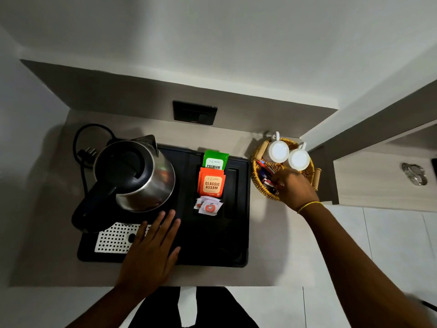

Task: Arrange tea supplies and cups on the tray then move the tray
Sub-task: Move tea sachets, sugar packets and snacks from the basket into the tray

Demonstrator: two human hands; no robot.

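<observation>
A black tray (238,233) lies on the beige counter with a steel kettle (139,176) on its left part. In its middle slot stand a green tea packet (214,159) and orange tea packets (211,184), with small white sachets (208,205) in front. My left hand (151,247) rests flat on the tray, fingers spread, holding nothing. To the right sits a yellow wicker basket (256,171) holding two white cups (279,151) (299,159) and several sachets (266,174). My right hand (294,188) reaches into the basket among those sachets; its fingertips are hidden.
A perforated white drip plate (113,237) lies at the tray's front left. The kettle's black cord and plug (86,152) coil behind it. A black wall socket (194,112) sits on the back panel. A lower shelf with a metal object (415,174) is to the right.
</observation>
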